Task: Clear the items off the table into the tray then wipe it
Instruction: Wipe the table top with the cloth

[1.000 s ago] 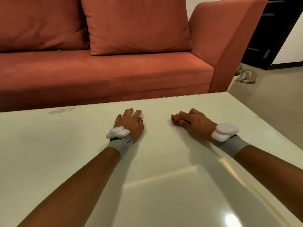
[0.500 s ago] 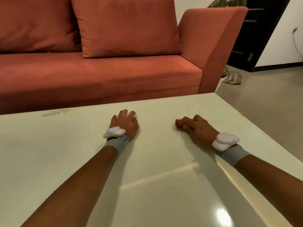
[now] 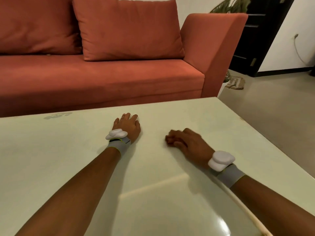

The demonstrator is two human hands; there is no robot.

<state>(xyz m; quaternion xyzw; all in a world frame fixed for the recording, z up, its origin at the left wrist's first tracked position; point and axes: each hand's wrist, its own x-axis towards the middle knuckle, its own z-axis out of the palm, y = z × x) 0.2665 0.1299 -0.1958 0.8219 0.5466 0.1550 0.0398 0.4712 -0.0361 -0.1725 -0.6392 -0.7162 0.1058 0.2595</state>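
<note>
The pale, glossy table [image 3: 56,160] fills the near part of the scene, its far edge just in front of a red sofa [image 3: 105,79]. The left hand [image 3: 128,127] lies palm down on the tabletop with relaxed fingers pointing far. The right hand [image 3: 186,142] rests on the table to its right, apart from it, its slightly blurred fingers loosely curled with nothing visible in them.

- Two hands of mine: left hand [image 3: 127,126], right hand [image 3: 185,142].
- Two grey wristbands [image 3: 119,147] [image 3: 231,176] — two white sensors [image 3: 115,134] [image 3: 221,160], one per band.
- One table [image 3: 68,159].
- One sofa [image 3: 102,79] — two cushions [image 3: 129,29] [image 3: 34,24].
- One smear [image 3: 58,115].
</note>
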